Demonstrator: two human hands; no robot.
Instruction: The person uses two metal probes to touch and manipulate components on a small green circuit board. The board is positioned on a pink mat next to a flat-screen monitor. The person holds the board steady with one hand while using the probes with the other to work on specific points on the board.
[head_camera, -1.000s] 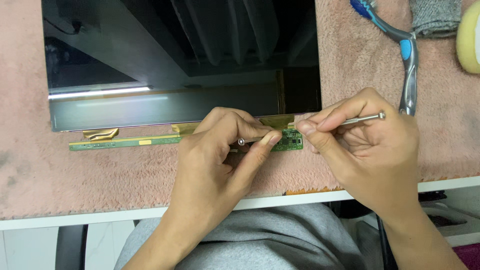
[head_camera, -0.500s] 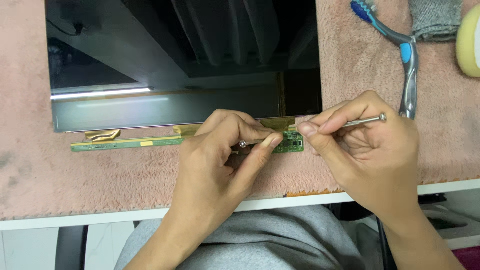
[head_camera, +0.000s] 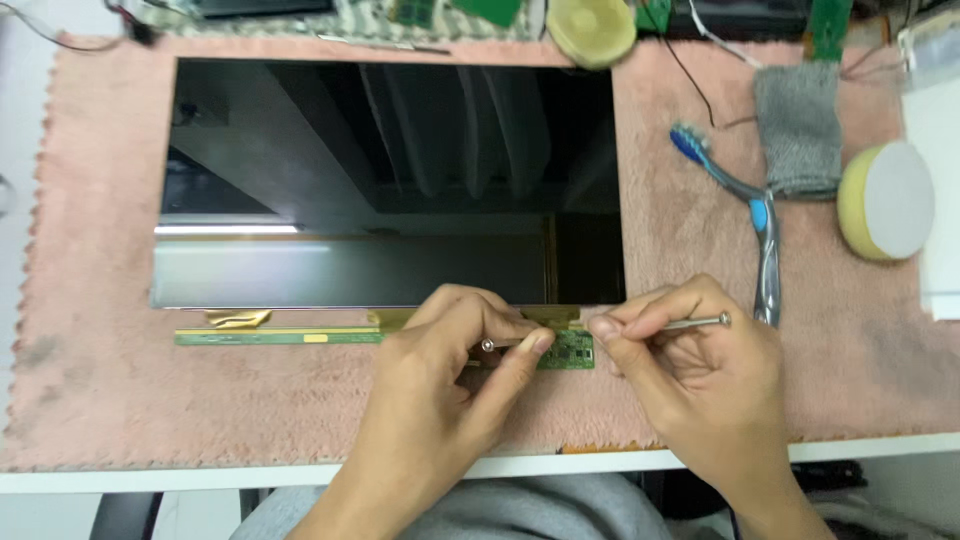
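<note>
the left hand (head_camera: 440, 385) was pinched narrow on a small metal tool (head_camera: 500, 343), its tip resting at the green circuit board (head_camera: 566, 350) that ran along the lower edge of the bare display panel (head_camera: 390, 180). the right hand (head_camera: 690, 375) held a thin steel pick (head_camera: 670, 324) like a pen, fingers closed round the shaft, its working end at the board's right edge just beside the left fingertips. the board sat near the front of the pink mat (head_camera: 100, 400), joined to the panel by gold-coloured flex strips (head_camera: 238, 318).

judged from this, the work wanted light, steady pressure: both wrists braced on the mat, tool tips kept low and flat so they would not gouge the board or tear the thin flex, and no levering against the glass.

the panel was glossy, dark and rectangular, mirroring the room. the mat looked soft and fuzzy. to the right lay a blue-and-grey toothbrush (head_camera: 760, 230), a grey knitted cloth (head_camera: 800, 130) and a round yellow foam pad (head_camera: 885, 200) with a white face.
</note>
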